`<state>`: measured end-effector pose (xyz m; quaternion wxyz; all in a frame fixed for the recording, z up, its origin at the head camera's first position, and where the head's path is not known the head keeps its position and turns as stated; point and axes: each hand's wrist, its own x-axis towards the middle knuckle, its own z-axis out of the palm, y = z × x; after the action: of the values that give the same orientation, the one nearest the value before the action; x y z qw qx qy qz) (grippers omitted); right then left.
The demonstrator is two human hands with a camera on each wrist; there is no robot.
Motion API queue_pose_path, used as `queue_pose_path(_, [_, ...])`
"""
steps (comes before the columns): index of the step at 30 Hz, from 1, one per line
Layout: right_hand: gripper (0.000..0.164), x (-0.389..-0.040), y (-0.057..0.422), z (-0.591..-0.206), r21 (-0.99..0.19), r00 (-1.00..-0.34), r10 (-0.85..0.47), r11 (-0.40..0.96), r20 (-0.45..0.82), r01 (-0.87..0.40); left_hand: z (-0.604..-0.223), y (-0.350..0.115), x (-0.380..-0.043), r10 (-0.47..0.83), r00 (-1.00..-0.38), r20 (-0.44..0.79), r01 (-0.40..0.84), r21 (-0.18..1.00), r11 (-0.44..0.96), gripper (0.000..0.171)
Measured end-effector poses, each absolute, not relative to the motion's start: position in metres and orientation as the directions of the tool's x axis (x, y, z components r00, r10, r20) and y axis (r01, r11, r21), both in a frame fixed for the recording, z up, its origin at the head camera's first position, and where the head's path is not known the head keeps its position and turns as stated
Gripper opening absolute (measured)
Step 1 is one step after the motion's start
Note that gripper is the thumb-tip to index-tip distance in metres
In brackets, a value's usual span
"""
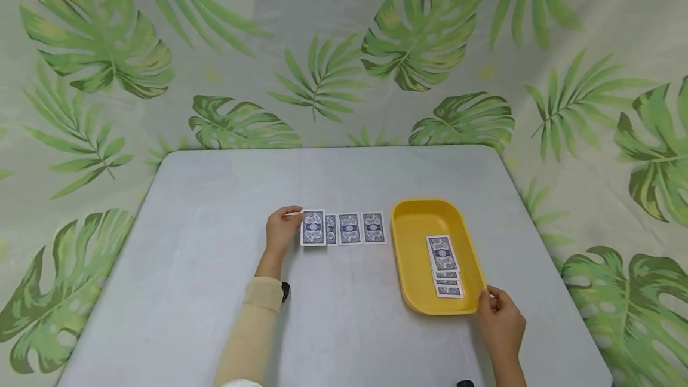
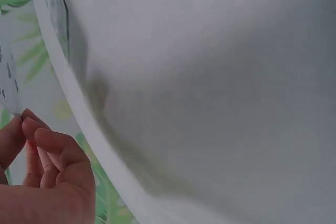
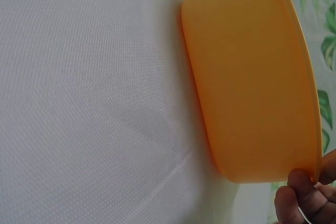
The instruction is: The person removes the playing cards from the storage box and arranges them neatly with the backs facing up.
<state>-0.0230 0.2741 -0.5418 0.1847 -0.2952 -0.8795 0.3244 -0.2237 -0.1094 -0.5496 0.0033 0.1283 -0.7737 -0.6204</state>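
Note:
My left hand (image 1: 282,230) pinches a blue-backed playing card (image 1: 313,228) by its left edge, just above the table. In the left wrist view, the thumb and fingertips of that hand hold the card's corner (image 2: 8,85), its face showing dark pips. The held card partly covers another face-down card (image 1: 331,230); two more, a middle card (image 1: 350,229) and a right-hand card (image 1: 374,228), lie in the same row. My right hand (image 1: 501,320) pinches the near right corner of a yellow plastic tray (image 1: 411,279) at its rim. Inside the tray, several overlapping face-down cards (image 1: 443,254) lie in a column.
A pale cloth covers the table (image 1: 344,327). Behind it hangs a curtain (image 1: 333,22) with green leaf prints. A small black object (image 1: 465,383) shows at the bottom edge of the head view. A dark wristband (image 1: 285,292) circles the left wrist.

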Motion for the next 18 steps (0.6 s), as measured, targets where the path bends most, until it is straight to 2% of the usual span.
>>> queue_pose_path(8, [0.026, -0.022, 0.274, -0.541, -0.68, -0.762, 0.628, 0.629, 0.157, 0.378, -0.559, -0.128, -0.227, -0.287, -0.945, -0.158, -0.243, 0.925, 0.29, 0.022])
queue_pose_path(18, [0.025, -0.022, 0.276, -0.542, -0.678, -0.766, 0.619, 0.64, 0.174, 0.363, -0.561, -0.132, -0.231, -0.273, -0.949, -0.159, -0.257, 0.893, 0.369, 0.022])
